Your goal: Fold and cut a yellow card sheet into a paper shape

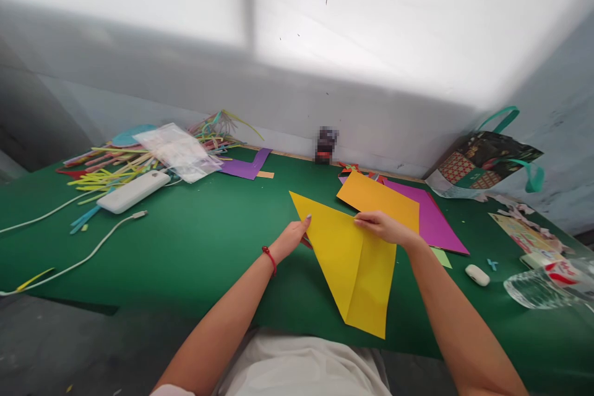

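Note:
A sheet of yellow paper (341, 253) is held up over the front of the table, with one diagonal edge and a crease running down to its lower corner. My left hand (297, 235) pinches its left slanted edge, thumb on top and fingers partly hidden beneath. At the top edge, my right hand (378, 226) grips the same sheet between thumb and fingers. Behind it lies an orange sheet (380, 198), which overlaps a purple sheet (440, 223) on the table.
The green table (223, 223) meets a white wall. Colourful paper strips (111, 164), a plastic bag (179, 151) and a white power strip (134, 192) with cables lie left. To the right are a patterned bag (477, 161), a white case (477, 275) and a clear bottle (533, 288).

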Demonstrator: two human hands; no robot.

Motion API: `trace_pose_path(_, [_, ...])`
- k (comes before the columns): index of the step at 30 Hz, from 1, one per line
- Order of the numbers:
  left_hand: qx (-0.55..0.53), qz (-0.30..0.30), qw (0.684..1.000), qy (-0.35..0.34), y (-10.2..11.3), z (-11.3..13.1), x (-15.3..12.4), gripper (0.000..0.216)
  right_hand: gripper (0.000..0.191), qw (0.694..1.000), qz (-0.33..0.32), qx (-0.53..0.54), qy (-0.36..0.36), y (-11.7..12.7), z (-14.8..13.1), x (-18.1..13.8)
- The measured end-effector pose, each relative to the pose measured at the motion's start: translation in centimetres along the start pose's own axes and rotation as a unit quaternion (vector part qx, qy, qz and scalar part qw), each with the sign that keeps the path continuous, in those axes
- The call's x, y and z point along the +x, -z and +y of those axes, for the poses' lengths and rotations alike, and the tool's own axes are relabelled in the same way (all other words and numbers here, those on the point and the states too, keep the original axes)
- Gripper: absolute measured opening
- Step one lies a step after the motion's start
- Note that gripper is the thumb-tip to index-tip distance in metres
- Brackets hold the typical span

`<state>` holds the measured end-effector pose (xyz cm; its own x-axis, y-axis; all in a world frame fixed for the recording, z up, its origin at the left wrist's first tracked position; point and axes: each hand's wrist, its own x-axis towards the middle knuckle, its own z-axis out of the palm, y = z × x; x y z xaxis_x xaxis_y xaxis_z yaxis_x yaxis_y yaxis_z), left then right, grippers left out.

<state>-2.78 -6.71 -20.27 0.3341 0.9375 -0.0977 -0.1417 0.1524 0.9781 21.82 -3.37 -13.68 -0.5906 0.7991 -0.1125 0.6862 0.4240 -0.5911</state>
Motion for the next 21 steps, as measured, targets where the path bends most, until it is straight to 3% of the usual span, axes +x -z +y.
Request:
trace_pose_path(4, [-0.032,0.048,0.998,-0.012,0.25,0.21,0.17,0.057,0.048,1.000,-0.004,-0.001,0.004,-0.21,0.17,-0.05])
trace_pose_path(16, [-0.089,0.082,0.993,-0.008,0.51,0.09,0.02,0.050,0.044,1.000,-0.017,0.024,0.001,-0.50,-0.15,0.12])
trace_pose_path(21, [-0.086,0.094,0.991,-0.041,0.59,0.55,-0.20,0.055,0.044,1.000,-0.023,0.017,0.002,-0.51,-0.41,0.09])
